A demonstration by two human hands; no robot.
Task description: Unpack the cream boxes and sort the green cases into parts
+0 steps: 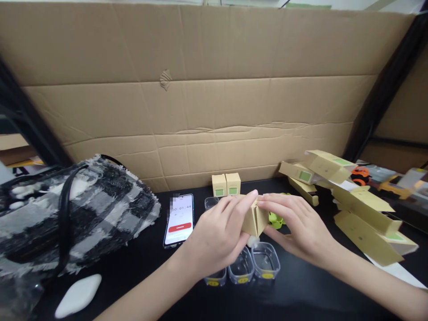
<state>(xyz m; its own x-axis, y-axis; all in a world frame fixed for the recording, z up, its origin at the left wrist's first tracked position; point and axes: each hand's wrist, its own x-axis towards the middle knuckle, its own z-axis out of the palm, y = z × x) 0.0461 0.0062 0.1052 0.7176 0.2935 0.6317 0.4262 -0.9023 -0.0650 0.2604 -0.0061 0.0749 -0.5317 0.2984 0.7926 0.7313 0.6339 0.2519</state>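
Note:
Between my two hands is a small kraft cardboard box [254, 220], held above the table with a folded edge facing me. My left hand [220, 223] grips its left side, thumb and fingers closed around it. On the other side, my right hand [296, 220] presses fingertips on the top edge, its thumb lower down. Just below stand clear plastic cups with yellow stickers, among them a right cup [265, 263] and a middle cup [241, 267]; my left hand partly covers another. Bright green pieces [276, 220] show behind my right fingers. A small whitish item [253, 241] sits under the box.
Two closed kraft boxes [226, 184] stand at the cardboard wall [214, 102]. A phone [179, 220] showing a timer lies left of my hands. Opened boxes [364, 209] pile up at right. A checkered bag [110, 205] and a white rounded object [78, 295] are at left.

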